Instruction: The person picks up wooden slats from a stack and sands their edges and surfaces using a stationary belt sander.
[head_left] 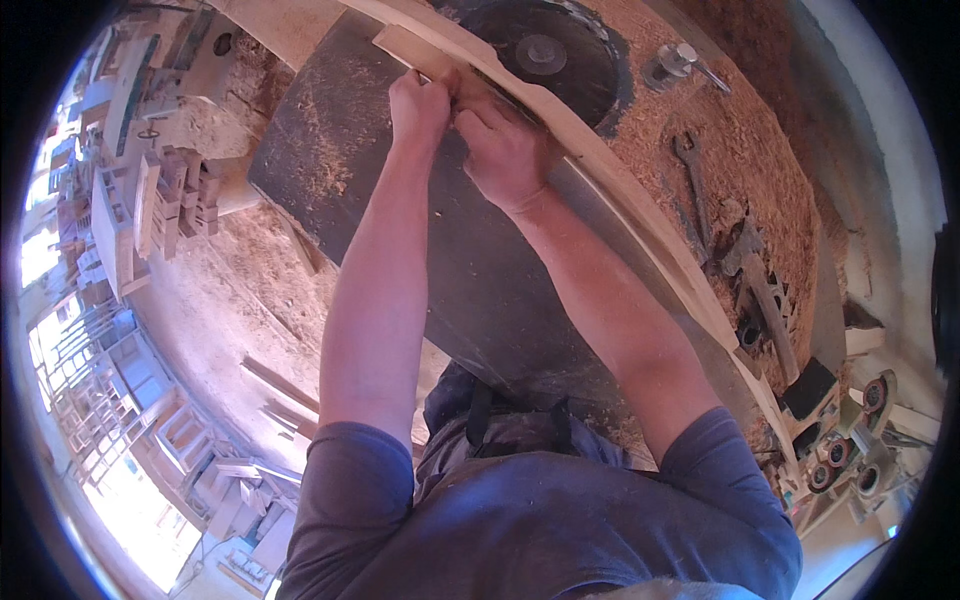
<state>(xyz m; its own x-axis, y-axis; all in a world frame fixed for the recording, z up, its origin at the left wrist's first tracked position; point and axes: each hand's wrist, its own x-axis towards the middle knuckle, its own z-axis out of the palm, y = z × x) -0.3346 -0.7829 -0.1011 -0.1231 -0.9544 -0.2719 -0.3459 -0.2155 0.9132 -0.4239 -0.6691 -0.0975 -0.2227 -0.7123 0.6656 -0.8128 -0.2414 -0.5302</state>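
A short pale wooden piece (408,48) lies against the long wooden fence (620,195), at the far side of the dark machine table (330,125). My left hand (418,108) is closed at the near edge of this piece, thumb on top. Close beside it on the right, my right hand (505,150) has its fingers curled down at the piece's right end, against the fence. My fingertips and whatever lies under them are partly hidden.
Beyond the fence sits a dark round plate (540,55) with a central hub, amid sawdust. A metal fitting (676,60), a wrench (692,185) and a hammer (765,305) lie to the right. Stacked wood blocks (178,200) stand at left; round metal parts (850,455) hang lower right.
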